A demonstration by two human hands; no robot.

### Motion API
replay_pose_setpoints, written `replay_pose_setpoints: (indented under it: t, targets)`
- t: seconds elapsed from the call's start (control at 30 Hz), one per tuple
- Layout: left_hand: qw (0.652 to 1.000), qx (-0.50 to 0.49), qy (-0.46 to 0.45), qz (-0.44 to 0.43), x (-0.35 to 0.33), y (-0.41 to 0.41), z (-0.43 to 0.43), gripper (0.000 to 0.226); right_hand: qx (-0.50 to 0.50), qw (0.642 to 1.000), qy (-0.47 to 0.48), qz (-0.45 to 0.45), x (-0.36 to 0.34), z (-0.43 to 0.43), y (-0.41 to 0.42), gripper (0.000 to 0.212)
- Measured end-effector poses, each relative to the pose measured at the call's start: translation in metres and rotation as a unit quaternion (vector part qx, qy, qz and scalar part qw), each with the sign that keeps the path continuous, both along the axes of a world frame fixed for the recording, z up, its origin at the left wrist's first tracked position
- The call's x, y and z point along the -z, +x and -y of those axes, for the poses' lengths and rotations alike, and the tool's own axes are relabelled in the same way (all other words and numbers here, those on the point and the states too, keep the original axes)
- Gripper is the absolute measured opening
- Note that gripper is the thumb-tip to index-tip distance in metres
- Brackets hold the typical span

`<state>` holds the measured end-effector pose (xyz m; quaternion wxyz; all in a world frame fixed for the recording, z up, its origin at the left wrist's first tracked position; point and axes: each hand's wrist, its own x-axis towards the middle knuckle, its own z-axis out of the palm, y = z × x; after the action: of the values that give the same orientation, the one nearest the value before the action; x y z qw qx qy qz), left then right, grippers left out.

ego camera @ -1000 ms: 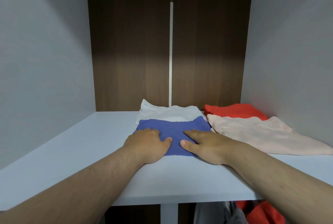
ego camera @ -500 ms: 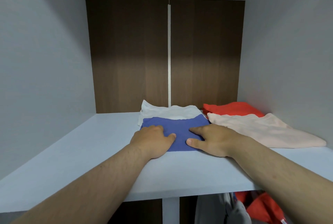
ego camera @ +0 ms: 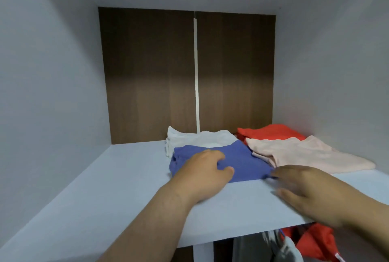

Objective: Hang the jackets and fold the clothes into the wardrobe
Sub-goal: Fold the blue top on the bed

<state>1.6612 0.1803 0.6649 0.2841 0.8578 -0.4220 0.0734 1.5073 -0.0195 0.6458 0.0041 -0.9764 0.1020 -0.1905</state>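
Left grip (ego camera: 202, 174): palm down on the folded blue garment (ego camera: 245, 162). Fingers are loose and laid over the cloth, nothing pinched. Reads as a hold-down: weight on the near-left part keeps the fold flat and stops it sliding on the smooth shelf (ego camera: 101, 190).

Right grip (ego camera: 305, 190): flat, fingers straight, empty, low over the shelf's front just right of the left grip. Its fingertips sit at the blue garment's near-right corner. Blurred, so I can't tell if they touch. Probably there to square that edge.

Task item: the blue garment is directly under the left grip and extends beyond and right of it. Its far edge overlaps the folded white garment (ego camera: 202, 138), which lies past the left grip's fingertips toward the brown back panel (ego camera: 147, 76).

Beyond the right grip is a pale pink garment (ego camera: 311, 153), flatter and less square, just beside the blue one's right edge. A folded red garment (ego camera: 271, 133) lies behind it. Two rows front to back, which looks like packing by depth.

Below the right grip, under the shelf edge, hang a red hanging garment (ego camera: 315, 242) and a grey one (ego camera: 250, 249). Hanging seems at least partly done.

Judgement: placement of the blue piece is nearly finished. The risk is dragging its top layer when the left grip lifts, so lift straight up.
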Motion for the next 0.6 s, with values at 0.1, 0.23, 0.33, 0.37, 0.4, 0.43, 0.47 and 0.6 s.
replay_pose_setpoints:
  t: [0.1,0.23,0.33,0.37,0.4,0.43,0.47,0.6]
  targets:
    - [0.999,0.04,0.032,0.013,0.004,-0.012,-0.001,0.036,0.038,0.999,0.024,0.009,0.005,0.001,-0.026,0.049]
    - [0.998,0.053,0.023,0.015,0.006,-0.027,-0.005,0.05,0.093,0.995,0.006,0.031,0.008,0.002,-0.055,0.047]
    - [0.998,0.061,0.021,0.016,0.005,-0.051,-0.001,0.049,0.111,0.993,-0.009,0.029,0.008,0.002,-0.081,0.04]
    - [0.998,0.061,0.018,0.02,0.005,-0.06,0.002,0.048,0.115,0.993,-0.006,0.029,0.008,0.002,-0.091,0.042]
    - [0.998,0.064,0.015,0.024,0.005,-0.07,0.004,0.048,0.115,0.993,-0.007,0.03,0.008,0.003,-0.102,0.043]
    - [0.997,0.068,0.012,0.024,0.006,-0.08,0.007,0.047,0.117,0.993,-0.009,0.032,0.008,0.003,-0.113,0.044]
    - [0.997,0.073,0.009,0.024,0.007,-0.092,0.009,0.046,0.118,0.993,-0.01,0.03,0.008,0.002,-0.124,0.044]
    - [0.996,0.089,-0.021,0.023,0.023,-0.147,0.016,0.043,0.106,0.994,-0.009,0.017,0.024,-0.006,-0.179,0.047]
